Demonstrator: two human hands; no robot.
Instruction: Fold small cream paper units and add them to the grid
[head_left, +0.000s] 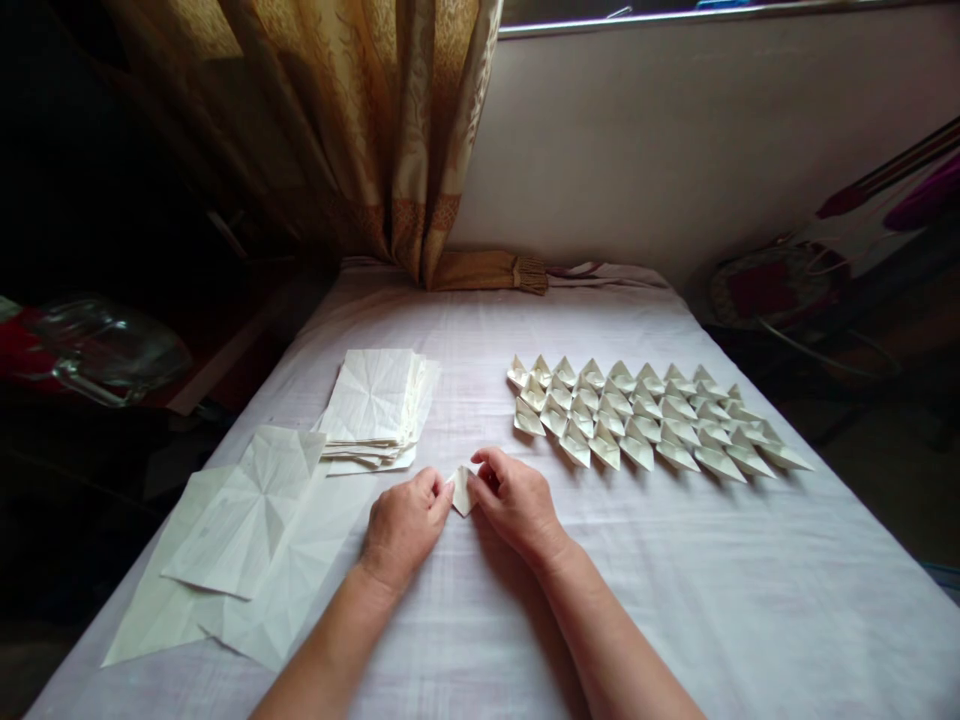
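A small folded white paper piece (463, 490) rests on the white-covered table (675, 580) between my two hands. My left hand (403, 525) pinches its left side with curled fingers. My right hand (516, 498) grips its right side, fingers bent over it. Right of my hands, several finished folded paper pieces (645, 420) lie in neat overlapping rows. To the left sits a stack of creased paper squares (379, 405), and nearer me lie larger creased sheets (247, 540).
A tan patterned curtain (390, 130) hangs at the table's far edge against a pale wall. A clear glass jar (105, 350) lies off the table to the left. Dark bags and clutter (825, 270) sit off the right side.
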